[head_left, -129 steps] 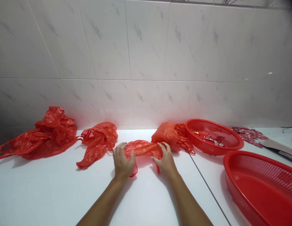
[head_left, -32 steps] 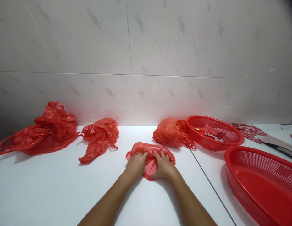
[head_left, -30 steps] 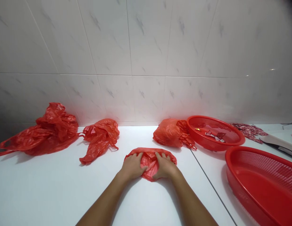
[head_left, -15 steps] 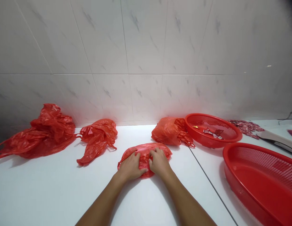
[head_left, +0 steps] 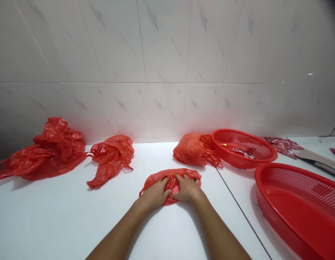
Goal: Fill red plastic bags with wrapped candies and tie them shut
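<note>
A crumpled red plastic bag (head_left: 175, 180) lies on the white tabletop in front of me, bunched into a flattish bundle. My left hand (head_left: 155, 192) rests on its left side, thumb and index finger apart with red plastic between them. On the right side of the bag, my right hand (head_left: 187, 187) presses down with its fingers spread and the thumb toward the middle. A lighter pink patch shows between the two hands. What lies inside the bag is hidden.
Along the tiled wall sit a large red bag (head_left: 57, 151), a smaller crumpled bag (head_left: 113, 157) and a filled bag (head_left: 193, 148). A red basket (head_left: 244, 164) holds small wrapped packets. Nearer stands a bigger red basket (head_left: 289, 231). Behind are patterned pieces (head_left: 282, 144) and a black-and-white handled object (head_left: 318, 162).
Both hands and the bag beneath them have shifted slightly right. My right hand's fingers, curled before, are now spread over the bag, whose top is more bunched.
</note>
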`<action>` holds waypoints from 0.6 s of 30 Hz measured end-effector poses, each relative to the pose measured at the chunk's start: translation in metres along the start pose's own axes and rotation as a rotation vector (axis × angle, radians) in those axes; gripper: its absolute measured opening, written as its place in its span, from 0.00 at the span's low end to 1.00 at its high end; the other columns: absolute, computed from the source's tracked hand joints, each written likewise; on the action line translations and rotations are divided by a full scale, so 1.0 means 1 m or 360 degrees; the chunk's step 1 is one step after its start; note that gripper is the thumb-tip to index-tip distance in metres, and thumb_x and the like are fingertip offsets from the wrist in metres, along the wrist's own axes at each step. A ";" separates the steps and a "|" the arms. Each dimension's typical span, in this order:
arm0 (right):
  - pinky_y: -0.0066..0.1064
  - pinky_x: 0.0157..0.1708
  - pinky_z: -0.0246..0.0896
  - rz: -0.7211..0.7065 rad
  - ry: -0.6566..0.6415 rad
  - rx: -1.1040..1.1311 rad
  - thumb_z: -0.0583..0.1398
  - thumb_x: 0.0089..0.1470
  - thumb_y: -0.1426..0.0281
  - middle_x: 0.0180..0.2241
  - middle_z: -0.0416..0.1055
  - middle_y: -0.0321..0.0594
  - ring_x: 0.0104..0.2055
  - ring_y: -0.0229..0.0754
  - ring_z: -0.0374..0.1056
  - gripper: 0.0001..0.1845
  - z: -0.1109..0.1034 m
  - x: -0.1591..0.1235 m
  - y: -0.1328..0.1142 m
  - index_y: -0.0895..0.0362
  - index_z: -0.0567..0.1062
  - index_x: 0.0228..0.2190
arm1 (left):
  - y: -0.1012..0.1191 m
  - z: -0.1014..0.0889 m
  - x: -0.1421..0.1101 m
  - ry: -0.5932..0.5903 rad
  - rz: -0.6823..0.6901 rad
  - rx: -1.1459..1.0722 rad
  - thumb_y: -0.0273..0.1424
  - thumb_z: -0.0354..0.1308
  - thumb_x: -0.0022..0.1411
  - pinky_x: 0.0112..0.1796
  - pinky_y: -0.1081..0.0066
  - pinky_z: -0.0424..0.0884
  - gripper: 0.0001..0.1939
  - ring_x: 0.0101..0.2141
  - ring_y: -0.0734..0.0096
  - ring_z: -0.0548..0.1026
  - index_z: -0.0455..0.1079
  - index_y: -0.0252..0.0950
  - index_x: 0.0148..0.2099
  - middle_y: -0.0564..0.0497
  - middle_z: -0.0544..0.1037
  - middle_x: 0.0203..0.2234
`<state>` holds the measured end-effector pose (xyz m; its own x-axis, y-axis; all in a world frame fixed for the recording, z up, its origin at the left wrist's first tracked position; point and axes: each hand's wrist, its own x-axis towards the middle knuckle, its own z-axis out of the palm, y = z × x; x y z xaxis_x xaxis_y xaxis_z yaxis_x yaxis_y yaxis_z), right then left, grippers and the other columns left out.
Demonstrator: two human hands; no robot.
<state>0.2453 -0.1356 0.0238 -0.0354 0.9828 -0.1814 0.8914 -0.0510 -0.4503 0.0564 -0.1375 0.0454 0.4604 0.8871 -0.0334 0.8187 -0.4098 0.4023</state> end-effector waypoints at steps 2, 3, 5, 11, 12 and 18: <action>0.60 0.64 0.49 -0.0009 0.0048 0.0041 0.69 0.48 0.56 0.67 0.64 0.58 0.65 0.69 0.64 0.48 -0.005 -0.002 -0.001 0.50 0.66 0.68 | -0.008 0.001 0.001 -0.0037 -0.0156 0.0023 0.38 0.52 0.69 0.46 0.57 0.75 0.31 0.51 0.46 0.81 0.63 0.35 0.71 0.37 0.77 0.61; 0.58 0.63 0.51 -0.0019 0.0112 0.0054 0.67 0.51 0.59 0.65 0.67 0.58 0.64 0.67 0.65 0.43 -0.007 -0.002 -0.001 0.52 0.67 0.67 | -0.011 0.000 0.002 -0.0047 -0.0215 0.0029 0.40 0.52 0.69 0.45 0.56 0.75 0.34 0.51 0.45 0.81 0.60 0.34 0.73 0.35 0.76 0.62; 0.50 0.60 0.57 -0.0030 0.0260 0.0044 0.63 0.55 0.69 0.58 0.74 0.56 0.62 0.62 0.68 0.35 -0.011 -0.002 -0.001 0.54 0.70 0.64 | -0.016 -0.001 0.003 -0.0048 -0.0306 0.0028 0.42 0.51 0.69 0.44 0.57 0.75 0.37 0.51 0.45 0.82 0.56 0.34 0.75 0.35 0.75 0.63; 0.41 0.51 0.62 0.0010 0.0399 -0.0047 0.60 0.50 0.83 0.48 0.78 0.55 0.55 0.58 0.72 0.29 -0.015 0.000 0.006 0.58 0.79 0.53 | -0.018 -0.005 0.005 0.0014 -0.0450 -0.0013 0.38 0.47 0.72 0.47 0.58 0.75 0.24 0.50 0.47 0.82 0.72 0.37 0.64 0.38 0.82 0.54; 0.41 0.51 0.62 0.0008 0.0417 -0.0052 0.60 0.50 0.83 0.48 0.78 0.54 0.55 0.58 0.72 0.30 -0.016 0.000 0.006 0.57 0.78 0.54 | -0.017 -0.005 0.006 0.0026 -0.0456 -0.0022 0.36 0.47 0.72 0.48 0.58 0.75 0.23 0.50 0.48 0.82 0.73 0.37 0.62 0.38 0.82 0.54; 0.36 0.56 0.63 -0.0301 0.0856 0.0190 0.59 0.62 0.74 0.48 0.75 0.50 0.53 0.51 0.70 0.14 -0.018 -0.002 -0.005 0.58 0.82 0.46 | -0.012 -0.001 0.008 0.0102 -0.0452 -0.0079 0.31 0.45 0.73 0.51 0.62 0.73 0.27 0.54 0.53 0.80 0.63 0.33 0.70 0.36 0.78 0.59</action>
<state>0.2491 -0.1345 0.0426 0.0732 0.9271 0.3676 0.8336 0.1454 -0.5328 0.0499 -0.1251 0.0410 0.1912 0.9770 -0.0940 0.8932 -0.1334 0.4295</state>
